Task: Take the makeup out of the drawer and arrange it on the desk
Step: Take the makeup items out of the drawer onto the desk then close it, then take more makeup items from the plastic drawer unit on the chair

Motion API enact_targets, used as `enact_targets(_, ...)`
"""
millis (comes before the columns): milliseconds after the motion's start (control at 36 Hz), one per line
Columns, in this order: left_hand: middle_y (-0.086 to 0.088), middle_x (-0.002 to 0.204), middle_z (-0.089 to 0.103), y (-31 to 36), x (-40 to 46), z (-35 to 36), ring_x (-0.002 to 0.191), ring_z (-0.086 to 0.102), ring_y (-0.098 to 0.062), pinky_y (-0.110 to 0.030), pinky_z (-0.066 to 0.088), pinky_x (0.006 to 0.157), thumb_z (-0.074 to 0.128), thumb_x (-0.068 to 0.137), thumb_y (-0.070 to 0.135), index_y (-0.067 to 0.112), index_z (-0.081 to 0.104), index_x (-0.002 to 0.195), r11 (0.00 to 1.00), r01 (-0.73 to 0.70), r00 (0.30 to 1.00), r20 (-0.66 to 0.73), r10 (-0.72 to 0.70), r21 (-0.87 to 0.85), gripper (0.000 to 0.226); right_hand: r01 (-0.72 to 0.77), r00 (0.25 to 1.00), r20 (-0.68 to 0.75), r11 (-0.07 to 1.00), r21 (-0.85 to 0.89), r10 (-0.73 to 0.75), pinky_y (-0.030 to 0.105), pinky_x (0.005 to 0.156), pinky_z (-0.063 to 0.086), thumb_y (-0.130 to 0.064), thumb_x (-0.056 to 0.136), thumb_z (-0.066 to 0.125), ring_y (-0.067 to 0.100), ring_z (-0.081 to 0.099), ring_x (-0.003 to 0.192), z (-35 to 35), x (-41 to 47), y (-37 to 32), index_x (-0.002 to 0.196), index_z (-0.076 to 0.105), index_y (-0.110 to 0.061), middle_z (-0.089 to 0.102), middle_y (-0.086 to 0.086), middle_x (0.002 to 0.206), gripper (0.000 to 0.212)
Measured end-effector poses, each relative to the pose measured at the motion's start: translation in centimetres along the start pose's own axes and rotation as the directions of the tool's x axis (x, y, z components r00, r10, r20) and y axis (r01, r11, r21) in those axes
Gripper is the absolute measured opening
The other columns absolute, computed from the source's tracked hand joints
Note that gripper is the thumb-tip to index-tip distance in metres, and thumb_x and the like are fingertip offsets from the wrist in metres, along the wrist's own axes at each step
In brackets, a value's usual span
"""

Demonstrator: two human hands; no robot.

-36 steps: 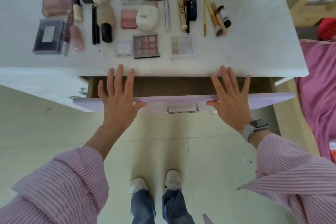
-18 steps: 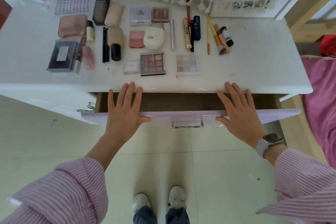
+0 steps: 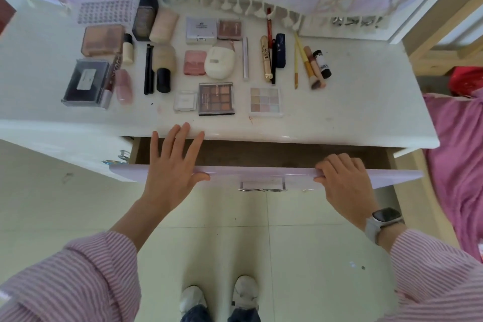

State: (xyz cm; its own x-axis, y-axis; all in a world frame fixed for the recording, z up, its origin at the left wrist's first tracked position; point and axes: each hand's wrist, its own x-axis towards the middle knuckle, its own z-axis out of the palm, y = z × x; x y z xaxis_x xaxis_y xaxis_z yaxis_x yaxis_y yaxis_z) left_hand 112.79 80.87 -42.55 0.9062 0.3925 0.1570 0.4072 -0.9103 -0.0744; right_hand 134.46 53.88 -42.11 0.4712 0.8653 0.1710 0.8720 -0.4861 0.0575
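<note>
Since a moment ago my right hand (image 3: 342,180) has curled over the lilac drawer front (image 3: 261,174); my left hand (image 3: 172,165) lies flat, fingers wide. Makeup (image 3: 216,99) lines the white desk's (image 3: 366,102) middle. Pushing could pinch fingertips.

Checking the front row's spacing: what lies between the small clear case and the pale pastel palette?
The brown eyeshadow palette lies between the clear case and pastel palette, in the head view.

The desk (image 3: 339,112) is glossy white. On it, a brown-toned eyeshadow palette (image 3: 216,98) lies left of a pastel palette (image 3: 265,101). The drawer front (image 3: 261,174) is pale lilac. Both sleeves (image 3: 78,282) carry pink-and-white stripes; the watch (image 3: 383,219) has a white strap. The bedding (image 3: 457,165) is pink.
</note>
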Motion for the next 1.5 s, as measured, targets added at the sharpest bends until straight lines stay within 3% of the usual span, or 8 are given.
enact_targets(167,-0.024,0.128,0.046,-0.1,0.9,0.6,0.120,0.040,-0.042,-0.060,0.028,0.104,0.070,0.066,0.055,0.000,0.039,0.134,0.998,0.055,0.998,-0.009,-0.055,0.010,0.093,-0.099,0.993,0.052,0.992,-0.078,0.103,0.059,0.100,0.033,-0.031,0.061,0.081,0.041,0.046,0.122,-0.6,2.0,0.3,0.125,0.044,-0.002,0.049,0.022,0.131,0.080)
enact_targets(250,-0.027,0.120,0.050,0.0,1.2,0.9,0.117,0.043,-0.042,-0.058,0.033,0.103,0.076,0.064,0.047,-0.005,0.043,0.129,0.998,0.061,0.997,-0.053,-0.063,-0.033,0.090,-0.100,0.991,0.085,0.992,-0.079,0.107,0.061,0.101,0.032,-0.029,0.063,0.081,0.044,0.044,0.124,-0.1,2.4,0.4,0.131,0.039,0.002,0.046,0.026,0.133,0.086)
enact_targets(639,-0.020,0.101,0.055,1.0,3.5,2.0,0.090,0.042,-0.033,-0.050,0.039,0.088,0.077,0.068,0.034,0.003,0.047,0.100,0.982,0.177,0.962,-0.197,-0.188,-0.071,0.054,-0.192,0.981,-0.069,0.971,-0.145,0.184,0.043,0.077,0.045,-0.028,0.050,0.087,0.032,0.051,0.082,0.8,4.9,0.0,0.099,0.050,-0.002,0.057,0.016,0.090,0.067)
enact_targets(778,-0.021,0.116,0.053,1.3,2.7,0.0,0.106,0.046,-0.038,-0.053,0.041,0.094,0.077,0.069,0.018,0.000,0.051,0.115,0.967,0.179,0.983,-0.012,-0.184,-0.183,0.055,-0.307,0.948,0.054,0.947,-0.095,0.313,0.046,0.074,0.052,-0.001,0.050,0.079,0.038,0.058,0.082,-0.8,5.1,-2.0,0.099,0.054,0.004,0.058,0.020,0.092,0.055)
enact_targets(889,-0.011,0.150,0.028,1.1,1.3,-3.4,0.138,0.025,-0.026,-0.042,0.026,0.112,0.052,0.092,0.026,0.007,0.026,0.144,0.879,0.321,0.943,0.208,-0.261,-0.353,0.061,-0.473,0.848,0.300,0.879,0.056,0.437,0.047,0.103,0.031,-0.017,0.084,0.056,0.032,0.042,0.121,-4.7,5.9,-4.5,0.122,0.052,-0.009,0.051,0.012,0.124,0.039)
enact_targets(1028,-0.007,0.143,0.039,-1.0,-1.2,-10.6,0.129,0.040,-0.024,-0.039,0.032,0.108,0.048,0.095,0.027,0.010,0.041,0.136,0.767,0.493,0.869,0.195,-0.454,-0.411,0.045,-0.304,0.889,0.449,0.848,0.434,0.088,0.035,0.091,0.044,-0.025,0.097,0.037,0.023,0.056,0.103,-12.1,9.4,-8.9,0.116,0.054,-0.012,0.061,0.006,0.114,0.028)
enact_targets(1222,-0.011,0.109,0.066,-7.9,-8.6,-24.4,0.097,0.063,-0.031,-0.041,0.048,0.087,0.050,0.087,0.024,0.006,0.064,0.110,0.768,0.538,0.798,-0.082,-0.597,-0.348,0.032,0.025,0.946,0.220,0.730,0.683,-0.238,0.030,0.085,0.047,-0.024,0.097,0.040,0.021,0.061,0.095,-23.0,13.5,-19.7,0.109,0.061,-0.011,0.066,0.005,0.104,0.027)
enact_targets(1500,-0.001,0.120,0.059,-10.2,-38.1,-41.6,0.111,0.053,-0.023,-0.036,0.038,0.094,0.044,0.093,0.027,0.013,0.058,0.119,0.466,0.849,0.366,-0.358,-0.859,-0.250,0.033,0.502,0.726,-0.106,0.420,0.756,-0.679,0.036,0.086,0.045,-0.020,0.095,0.044,0.026,0.061,0.098,-37.6,2.6,-45.2,0.103,0.062,-0.002,0.066,0.010,0.103,0.027)
